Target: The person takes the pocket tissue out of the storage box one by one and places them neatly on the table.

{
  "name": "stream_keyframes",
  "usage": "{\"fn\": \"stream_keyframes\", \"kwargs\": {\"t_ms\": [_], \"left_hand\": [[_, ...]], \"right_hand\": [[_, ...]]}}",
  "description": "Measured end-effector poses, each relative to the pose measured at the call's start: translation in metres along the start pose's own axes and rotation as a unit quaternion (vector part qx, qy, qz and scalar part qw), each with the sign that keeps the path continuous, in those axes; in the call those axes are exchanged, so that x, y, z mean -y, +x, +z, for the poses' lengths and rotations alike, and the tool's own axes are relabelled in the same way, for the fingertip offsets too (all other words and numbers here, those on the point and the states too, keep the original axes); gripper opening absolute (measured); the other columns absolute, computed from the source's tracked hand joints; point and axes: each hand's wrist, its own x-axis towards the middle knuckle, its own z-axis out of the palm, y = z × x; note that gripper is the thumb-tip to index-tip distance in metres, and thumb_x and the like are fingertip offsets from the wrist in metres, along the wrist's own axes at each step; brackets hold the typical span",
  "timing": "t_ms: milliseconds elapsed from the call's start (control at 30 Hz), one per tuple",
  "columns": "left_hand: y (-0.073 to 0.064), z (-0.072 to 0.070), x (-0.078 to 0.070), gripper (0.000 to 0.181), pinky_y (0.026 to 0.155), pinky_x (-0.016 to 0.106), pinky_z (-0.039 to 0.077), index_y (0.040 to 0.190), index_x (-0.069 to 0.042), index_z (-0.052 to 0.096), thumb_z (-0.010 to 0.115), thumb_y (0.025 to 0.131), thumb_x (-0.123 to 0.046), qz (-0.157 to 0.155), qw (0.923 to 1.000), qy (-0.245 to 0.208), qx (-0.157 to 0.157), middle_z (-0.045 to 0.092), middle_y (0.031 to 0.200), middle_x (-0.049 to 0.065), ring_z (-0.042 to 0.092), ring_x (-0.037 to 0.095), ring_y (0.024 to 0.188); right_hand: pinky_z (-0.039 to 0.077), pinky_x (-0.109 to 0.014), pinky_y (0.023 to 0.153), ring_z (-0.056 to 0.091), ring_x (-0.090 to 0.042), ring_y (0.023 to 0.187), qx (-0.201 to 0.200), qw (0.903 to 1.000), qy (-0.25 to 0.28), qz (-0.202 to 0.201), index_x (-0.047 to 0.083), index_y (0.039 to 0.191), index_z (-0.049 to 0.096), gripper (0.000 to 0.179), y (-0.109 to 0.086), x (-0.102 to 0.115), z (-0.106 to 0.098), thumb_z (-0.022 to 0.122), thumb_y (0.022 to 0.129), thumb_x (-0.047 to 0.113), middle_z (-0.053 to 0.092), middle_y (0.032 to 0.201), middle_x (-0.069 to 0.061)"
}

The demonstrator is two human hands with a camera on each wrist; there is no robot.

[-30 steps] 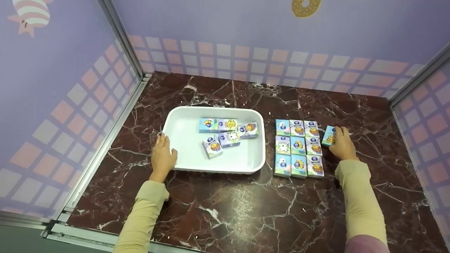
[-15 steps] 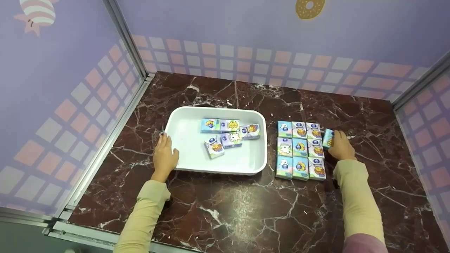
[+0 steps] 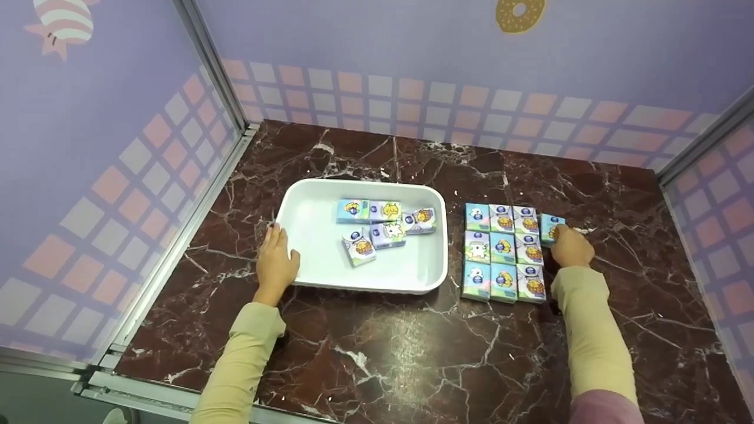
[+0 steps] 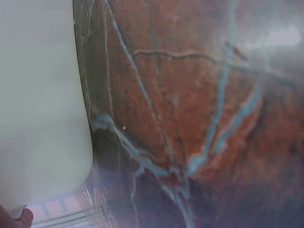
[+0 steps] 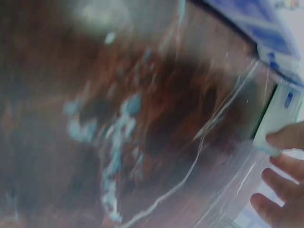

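On the left, my left hand (image 3: 275, 265) rests at the left rim of the white tray (image 3: 318, 274). Its fingers lie straight along the side, thumb spread toward the inside. A fingertip (image 4: 24, 217) shows by the tray wall in the left wrist view. Several small cartoon tissue packs (image 3: 387, 234) lie loosely in the tray. To its right, tissue packs (image 3: 503, 247) stand in a tight block of three rows and three columns. At the block's far right corner my right hand (image 3: 572, 247) holds the near end of a blue tissue pack (image 3: 551, 224) between thumb and fingers.
A dark red marble tabletop (image 3: 377, 341) with white veins carries everything. Purple panels with checkered bands (image 3: 412, 94) rise at the back and both sides. A metal rail (image 3: 177, 241) runs along the left edge.
My right hand has moved the blue tissue pack left, up beside the block's top row, and straightened it. The hand has slid to the pack's near end. My left hand stays at the tray.
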Motion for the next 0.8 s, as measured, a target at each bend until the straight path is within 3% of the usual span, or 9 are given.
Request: {"fn": "stream_keyframes", "kwargs": {"t_ms": [200,400,533,800], "left_hand": [[-0.001,0.001,-0.001,0.054,0.106,0.047,0.027,0.128,0.009,0.040,0.050,0.080,-0.014,-0.001,1.0000,-0.003,-0.002,0.031,0.141,0.018,0.026,0.033,0.131],[-0.001,0.001,-0.001,0.054,0.105,0.048,0.027,0.127,0.010,0.040,0.049,0.080,-0.014,-0.002,1.0000,-0.003,-0.002,0.032,0.140,0.019,0.026,0.033,0.131],[-0.001,0.001,-0.001,0.053,0.104,0.049,0.028,0.127,0.010,0.040,0.050,0.080,-0.013,0.003,1.0000,-0.005,-0.007,0.032,0.140,0.020,0.027,0.035,0.130],[0.000,0.001,0.000,0.053,0.105,0.049,0.027,0.127,0.010,0.040,0.050,0.080,-0.013,0.000,1.0000,0.000,-0.002,0.032,0.140,0.020,0.027,0.035,0.130]], "right_hand": [[0.043,-0.059,0.068,0.054,-0.049,0.089,-0.035,0.9989,-0.002,0.032,-0.007,0.104,0.049,0.028,0.000,0.007,0.001,0.046,0.081,0.009,0.055,0.102,-0.032],[0.043,-0.059,0.071,0.052,-0.049,0.093,0.007,0.9997,0.014,0.017,0.000,0.128,0.042,0.046,0.002,0.008,0.000,0.039,0.083,0.008,0.049,0.117,-0.032],[0.040,-0.062,0.075,0.046,-0.050,0.102,0.032,0.9991,0.025,0.006,0.001,0.133,0.034,0.052,0.001,0.010,-0.003,0.039,0.082,0.010,0.041,0.126,-0.031],[0.024,-0.064,0.096,0.022,-0.048,0.125,-0.027,0.9959,0.072,-0.049,-0.007,0.133,0.028,0.059,0.008,0.038,-0.012,0.049,0.082,0.014,0.021,0.137,-0.034]]}}
